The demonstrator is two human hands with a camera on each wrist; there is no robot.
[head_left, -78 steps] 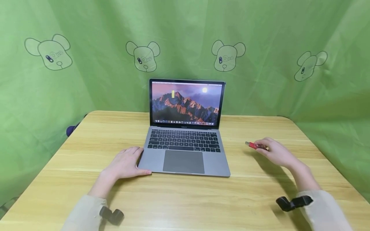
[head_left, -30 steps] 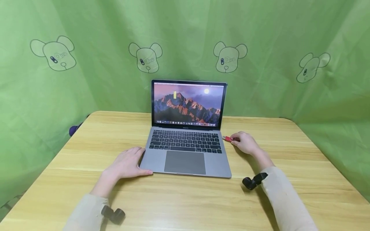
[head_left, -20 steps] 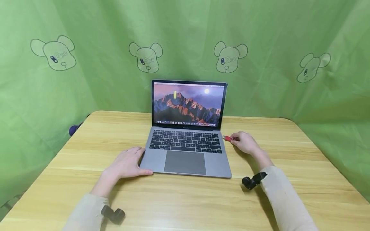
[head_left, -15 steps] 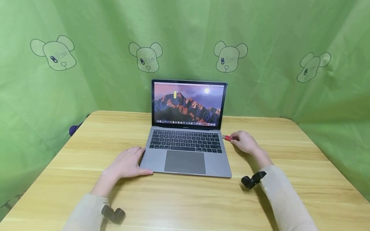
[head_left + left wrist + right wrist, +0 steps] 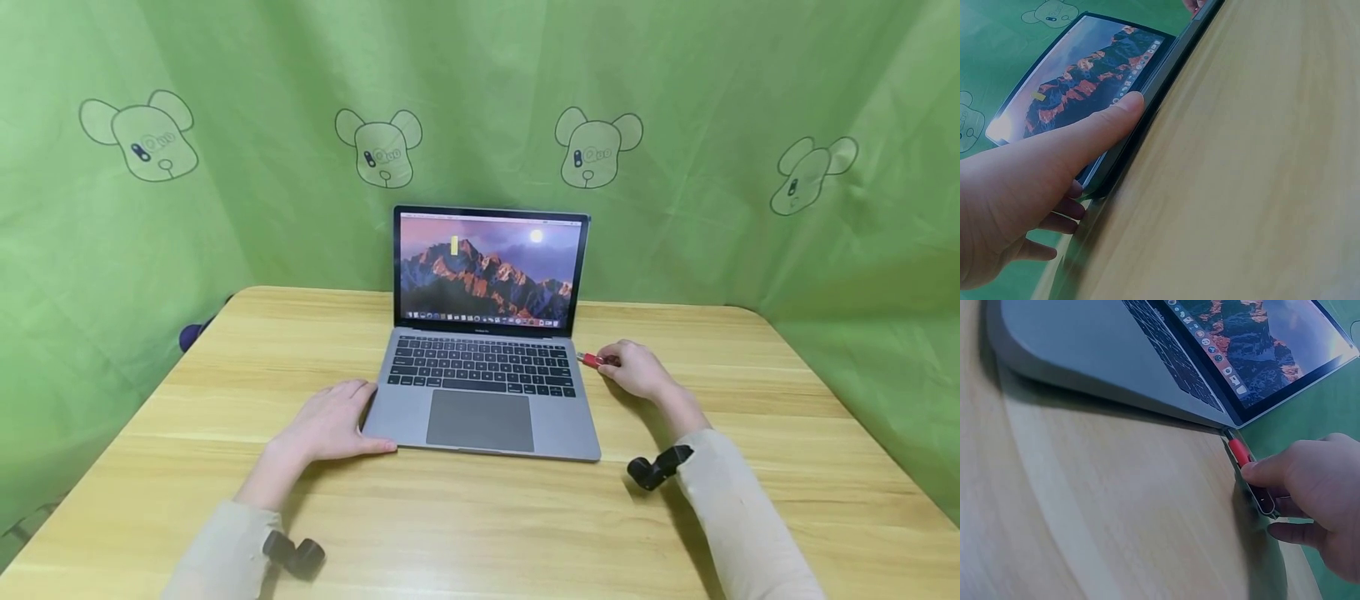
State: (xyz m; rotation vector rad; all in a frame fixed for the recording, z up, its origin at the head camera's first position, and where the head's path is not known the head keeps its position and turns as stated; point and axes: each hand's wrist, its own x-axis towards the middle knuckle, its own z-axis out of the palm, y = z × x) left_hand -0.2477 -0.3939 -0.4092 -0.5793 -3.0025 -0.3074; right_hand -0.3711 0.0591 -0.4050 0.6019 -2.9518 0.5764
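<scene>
An open grey laptop [image 5: 480,421] sits mid-table with its screen [image 5: 487,271] lit. My left hand [image 5: 330,423] rests at its front left corner, the thumb [image 5: 1107,122] lying along the front edge and the other fingers by the left side. With thumb and fingertips, my right hand [image 5: 636,368] pinches a red USB flash drive [image 5: 1239,452] that has a dark swivel cover. In the right wrist view the drive's metal plug [image 5: 1229,434] points at the laptop's right side near the hinge, its tip right at the edge.
The laptop stands on a light wooden table [image 5: 465,525]. Behind and around the table hangs a green curtain [image 5: 480,67] printed with bear heads. A black wrist camera [image 5: 294,557] is worn at the left sleeve, another black camera [image 5: 660,468] at the right.
Since the oldest frame, my right hand has carried the flash drive left to the laptop's right side. Over the last second neither hand has visibly moved.
</scene>
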